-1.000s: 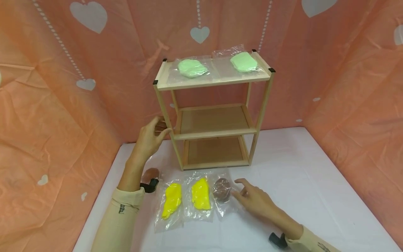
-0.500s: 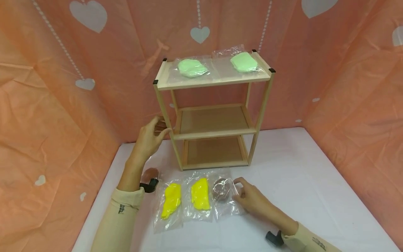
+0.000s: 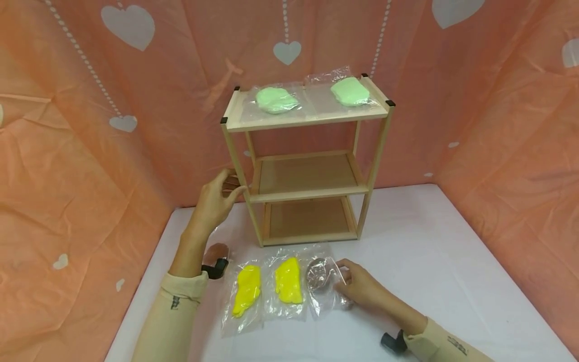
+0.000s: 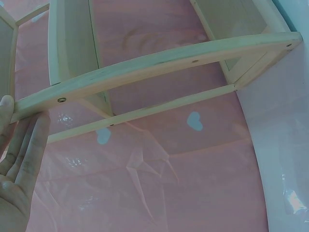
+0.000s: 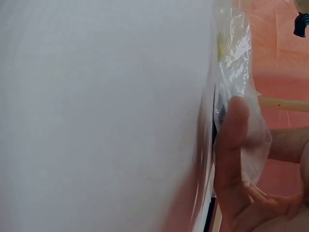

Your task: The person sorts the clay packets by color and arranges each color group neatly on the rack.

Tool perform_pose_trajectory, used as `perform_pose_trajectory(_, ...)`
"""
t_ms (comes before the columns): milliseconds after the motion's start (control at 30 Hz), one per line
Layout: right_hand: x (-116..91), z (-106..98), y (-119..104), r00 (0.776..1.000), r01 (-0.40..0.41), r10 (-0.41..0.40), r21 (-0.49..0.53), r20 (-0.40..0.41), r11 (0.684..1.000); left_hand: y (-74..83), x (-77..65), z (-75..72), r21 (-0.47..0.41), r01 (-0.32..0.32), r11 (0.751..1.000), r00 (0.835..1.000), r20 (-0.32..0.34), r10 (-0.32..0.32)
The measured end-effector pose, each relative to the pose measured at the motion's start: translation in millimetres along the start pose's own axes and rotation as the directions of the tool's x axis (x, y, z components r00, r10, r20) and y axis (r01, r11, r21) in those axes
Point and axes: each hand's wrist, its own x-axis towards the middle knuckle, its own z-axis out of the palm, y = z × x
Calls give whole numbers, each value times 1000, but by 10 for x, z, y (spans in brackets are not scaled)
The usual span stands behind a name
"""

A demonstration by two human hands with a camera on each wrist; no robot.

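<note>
A three-tier wooden shelf rack (image 3: 312,194) stands at the back of the table. My left hand (image 3: 216,201) grips its front left post, and the thumb (image 4: 6,110) and fingers lie on opposite sides of the wood in the left wrist view. At the table's front, my right hand (image 3: 365,287) pinches the right edge of a clear bag holding a round brown lump of clay (image 3: 317,274). That edge is raised, and the bag film (image 5: 256,145) shows beside the thumb in the right wrist view. Left of it lie two bags of yellow clay (image 3: 288,281).
Two bagged pale green lumps (image 3: 276,100) rest on the top tier. Another bagged brown lump (image 3: 216,253) lies by the left wrist, partly hidden by the black wrist mount (image 3: 215,269). A peach curtain (image 3: 506,125) with hearts surrounds the white tabletop (image 3: 434,241).
My right hand has closed on the edge of the brown clay's bag and lifted that edge slightly. The left hand stays on the post.
</note>
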Motion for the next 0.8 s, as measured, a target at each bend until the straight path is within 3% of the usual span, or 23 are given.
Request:
perform_pose_trajectory(633, 76, -73, 86, 996, 84, -87, 160, 9, 983, 1, -4, -6, -8, -4, 1000, 1000, 0, 4)
perform_pose_trajectory(800, 75, -103, 79, 997, 72, -77, 199, 19, 977, 9, -3, -8, -5, -14, 1000, 1000, -2, 14)
